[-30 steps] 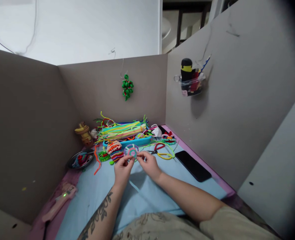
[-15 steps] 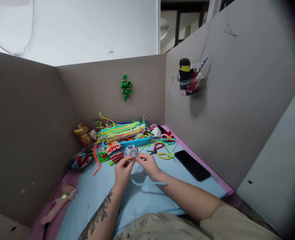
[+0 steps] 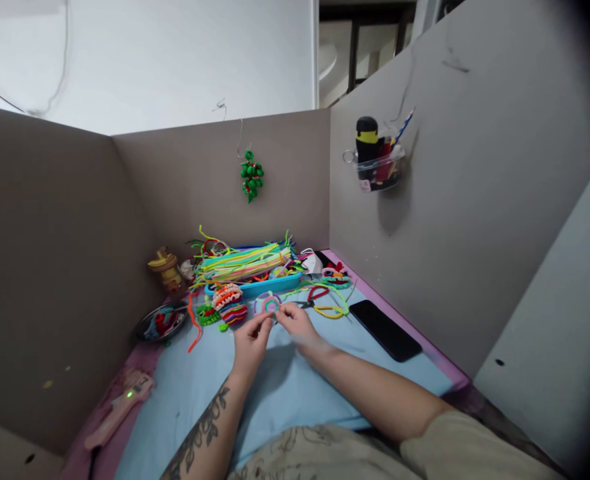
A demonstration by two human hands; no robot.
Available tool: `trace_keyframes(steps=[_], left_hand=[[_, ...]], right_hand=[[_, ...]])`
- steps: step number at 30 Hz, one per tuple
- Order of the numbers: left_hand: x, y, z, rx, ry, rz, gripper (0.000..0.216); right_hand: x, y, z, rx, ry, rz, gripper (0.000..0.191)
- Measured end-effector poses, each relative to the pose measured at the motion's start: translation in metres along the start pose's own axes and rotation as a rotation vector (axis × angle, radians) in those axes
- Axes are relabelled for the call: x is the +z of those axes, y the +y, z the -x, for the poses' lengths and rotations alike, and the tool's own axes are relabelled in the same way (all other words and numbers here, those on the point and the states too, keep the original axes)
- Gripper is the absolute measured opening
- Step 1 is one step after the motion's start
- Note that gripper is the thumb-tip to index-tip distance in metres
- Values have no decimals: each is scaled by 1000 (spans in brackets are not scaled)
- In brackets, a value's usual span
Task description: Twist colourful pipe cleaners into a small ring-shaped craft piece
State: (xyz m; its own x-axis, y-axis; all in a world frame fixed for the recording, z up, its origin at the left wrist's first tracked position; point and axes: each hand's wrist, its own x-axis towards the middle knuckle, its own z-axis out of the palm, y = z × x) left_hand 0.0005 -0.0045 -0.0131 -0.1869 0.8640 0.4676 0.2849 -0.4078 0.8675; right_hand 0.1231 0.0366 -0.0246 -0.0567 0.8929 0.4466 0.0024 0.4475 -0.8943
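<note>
Between my two hands is a small round pipe-cleaner piece (image 3: pixel 267 304) with purple, pink and teal rings. My left hand (image 3: pixel 253 335) pinches its lower edge between thumb and fingertips. Close beside it, my right hand (image 3: pixel 297 323) also pinches at the lower right edge. A pale strand blurs across my right wrist. Just left of the piece lies a striped pipe-cleaner shape (image 3: pixel 231 305) with an orange and peach top. Scissors (image 3: pixel 319 304) with red and yellow handles lie beyond my right hand, their blades partly hidden.
A blue tray (image 3: pixel 255 287) heaped with pipe cleaners (image 3: pixel 245 260) stands at the back. A black phone (image 3: pixel 385 329) lies right, a dark bowl (image 3: pixel 161 323) and pink glue gun (image 3: pixel 122 408) left. Grey panels (image 3: pixel 275 150) surround the table; a clear cup (image 3: pixel 382 170) of tools hangs right.
The round piece has turned and shifted slightly right between my fingers. The light blue strand that hung below my hands has swung up and blurs over my right wrist.
</note>
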Motion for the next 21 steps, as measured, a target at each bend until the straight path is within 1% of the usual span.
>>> trace_keyframes(steps=[3,6,8,9,11,13,14,16,18,20,21], left_hand=[[0,-2,1,-29,-65,39,29],[0,-3,0,-38,-97,73,32],[0,-4,-2,-55,-74,90,33],[-1,-4,-3,-66,-49,96,33],[-2,-4,-5,-88,6,98,35],[-4,-4,-7,-109,51,99,37],[-5,-4,-8,-115,67,100,37],[-6,-4,-9,-118,82,106,37],[-6,-4,-9,-114,80,121,37],[-5,-7,-9,-117,72,144,38],[-5,-8,-9,-128,76,156,39]], right_hand=[[0,3,-1,-37,11,49,25],[-1,6,-3,-71,-3,67,25],[0,6,-3,-77,-23,63,22],[0,5,-2,-80,-22,56,17],[2,2,1,-98,4,47,10],[2,-4,5,-139,4,65,21],[2,-7,8,-171,-27,87,26],[1,-15,12,-233,-136,120,28],[-1,-21,16,-285,-202,131,19],[-2,-25,17,-321,-201,122,9],[-3,-26,18,-328,-182,112,9]])
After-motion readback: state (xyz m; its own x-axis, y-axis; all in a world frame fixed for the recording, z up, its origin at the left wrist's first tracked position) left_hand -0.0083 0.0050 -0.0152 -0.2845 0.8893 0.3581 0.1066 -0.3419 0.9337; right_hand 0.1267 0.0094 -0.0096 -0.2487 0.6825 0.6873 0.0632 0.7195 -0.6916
